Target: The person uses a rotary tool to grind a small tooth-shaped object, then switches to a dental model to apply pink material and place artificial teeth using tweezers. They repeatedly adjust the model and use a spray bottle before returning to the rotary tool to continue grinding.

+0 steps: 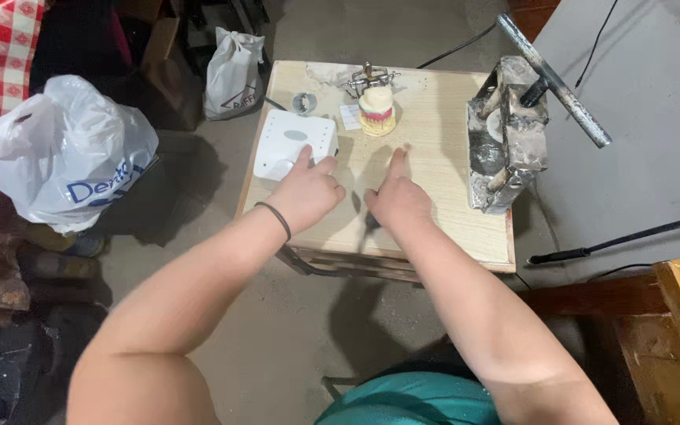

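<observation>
Both hands rest on the tabletop (442,228), holding nothing: the left hand (308,193) loosely curled, forefinger touching the white box (289,142); the right hand (397,197) pointing its forefinger. Straight beyond the right forefinger, apart, stands the dental model (377,109), nearer that hand; rightward sits a metal press (509,130).

Both bare arms stretch forward from the bottom edge, forearms angling toward each other. The left hand (306,193) sits knuckles up, index finger pointing ahead, thumb spread to the side, the other fingers curled under; a thin dark band circles that wrist. The right hand (397,197) lies just beside it, also palm down, index finger extended straight, remaining fingers tucked. The two hands are close but apart.
</observation>
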